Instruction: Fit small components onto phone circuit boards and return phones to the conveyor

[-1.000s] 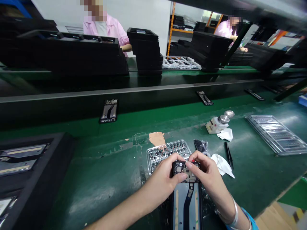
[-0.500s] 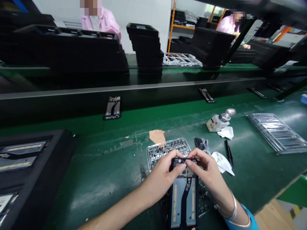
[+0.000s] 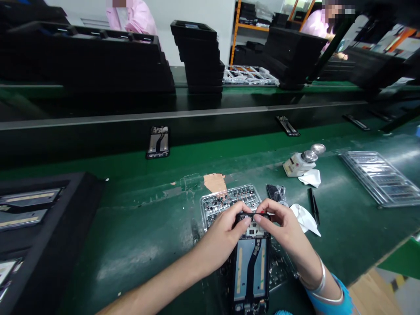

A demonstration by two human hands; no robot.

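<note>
My left hand (image 3: 223, 238) and my right hand (image 3: 278, 227) both pinch the top end of a black smartphone mid-frame (image 3: 251, 271), with fingertips on either side of a small dark circuit board (image 3: 252, 225) there. The frame's grey back plate carries a black ribbon cable (image 3: 252, 267) and tan strips, and its lower end rests on the green bench. Behind my hands lies a clear plastic tray of small parts (image 3: 210, 208). Nearest my right hand are a white cloth (image 3: 303, 218) and black tweezers (image 3: 314, 205).
A small bag of black parts (image 3: 274, 192), a dispenser bottle (image 3: 298, 164) and a clear tray stack (image 3: 380, 179) sit on the bench. A black tray of screens (image 3: 42, 210) lies left. Phone frames ride a conveyor (image 3: 157, 142) beyond; two co-workers (image 3: 129, 17) stand past black tray stacks (image 3: 197, 57).
The view has tilted down, so the scene sits higher in the picture and the frame's lower end shows. Both hands stay on the frame's top end.
</note>
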